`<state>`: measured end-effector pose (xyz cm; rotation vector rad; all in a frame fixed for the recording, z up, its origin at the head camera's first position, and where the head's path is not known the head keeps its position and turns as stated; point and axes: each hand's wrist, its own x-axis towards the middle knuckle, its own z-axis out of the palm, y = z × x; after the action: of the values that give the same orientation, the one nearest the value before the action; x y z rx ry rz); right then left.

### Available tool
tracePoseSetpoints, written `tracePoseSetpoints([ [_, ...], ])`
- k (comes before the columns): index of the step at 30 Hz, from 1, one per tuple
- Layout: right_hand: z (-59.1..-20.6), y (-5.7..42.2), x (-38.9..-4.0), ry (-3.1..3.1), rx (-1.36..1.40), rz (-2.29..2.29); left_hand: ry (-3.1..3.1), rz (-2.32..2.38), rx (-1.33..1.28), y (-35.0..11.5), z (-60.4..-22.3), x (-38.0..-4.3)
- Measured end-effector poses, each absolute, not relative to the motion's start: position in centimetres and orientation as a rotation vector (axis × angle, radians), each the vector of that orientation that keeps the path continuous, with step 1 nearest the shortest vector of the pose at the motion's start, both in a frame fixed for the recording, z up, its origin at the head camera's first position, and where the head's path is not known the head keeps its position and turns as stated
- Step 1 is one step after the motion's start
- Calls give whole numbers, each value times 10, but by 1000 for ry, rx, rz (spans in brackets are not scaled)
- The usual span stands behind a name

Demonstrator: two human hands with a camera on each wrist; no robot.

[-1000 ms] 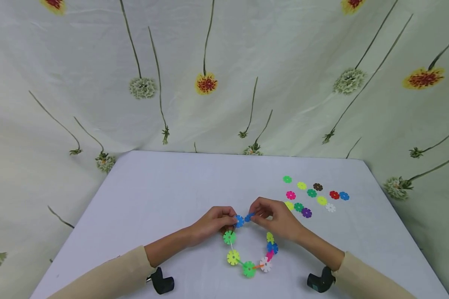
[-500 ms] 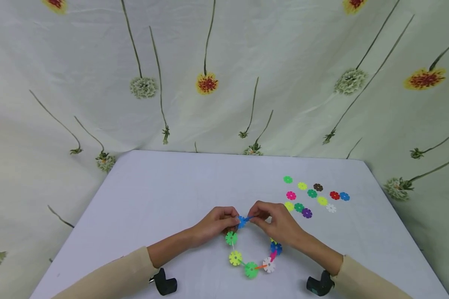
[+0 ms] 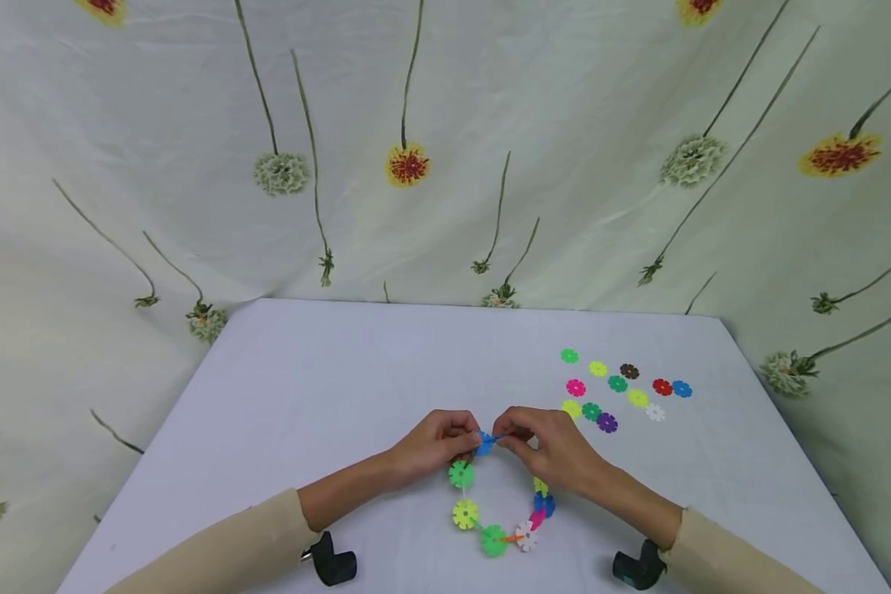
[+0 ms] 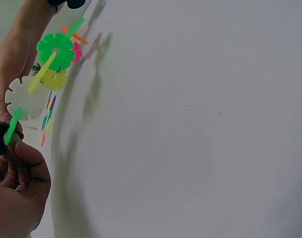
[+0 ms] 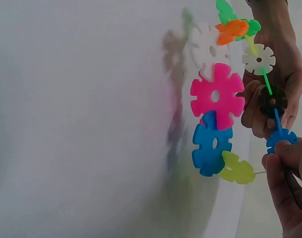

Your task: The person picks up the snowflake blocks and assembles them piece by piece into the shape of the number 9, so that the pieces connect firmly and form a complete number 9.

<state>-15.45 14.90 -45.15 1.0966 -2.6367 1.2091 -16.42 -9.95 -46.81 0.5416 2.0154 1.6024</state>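
Note:
A ring of notched, flower-shaped plastic discs hangs between both hands, slotted edge to edge. My left hand (image 3: pixel 434 445) pinches the upper left of the ring, at a dark disc (image 5: pixel 273 101). My right hand (image 3: pixel 545 445) pinches a blue disc (image 5: pixel 281 135) between thumb and fingers. Another blue disc (image 5: pixel 277 119), seen edge-on, runs from the dark one to it. Lower in the ring are a green disc (image 3: pixel 461 474), a yellow disc (image 3: pixel 464 514), a white disc (image 3: pixel 526 536) and a pink disc (image 5: pixel 218 96). A yellow disc (image 5: pixel 237 168) hangs beneath my right hand.
Loose discs lie spread on the white table (image 3: pixel 327 371) at its back right, among them a purple disc (image 3: pixel 606 422), a red disc (image 3: pixel 662 387) and a brown disc (image 3: pixel 629 371). A flower-printed cloth (image 3: pixel 564 99) hangs behind the table.
The two blue discs, apart a second ago, now meet between the fingertips. My right hand has come slightly down and my left slightly right.

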Motion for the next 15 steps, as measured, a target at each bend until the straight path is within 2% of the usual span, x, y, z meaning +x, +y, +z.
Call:
tracePoseSetpoints([
  [15, -450, 159, -160, -2626, 1125, 1387, 1944, 1550, 630, -99, -468, -168],
])
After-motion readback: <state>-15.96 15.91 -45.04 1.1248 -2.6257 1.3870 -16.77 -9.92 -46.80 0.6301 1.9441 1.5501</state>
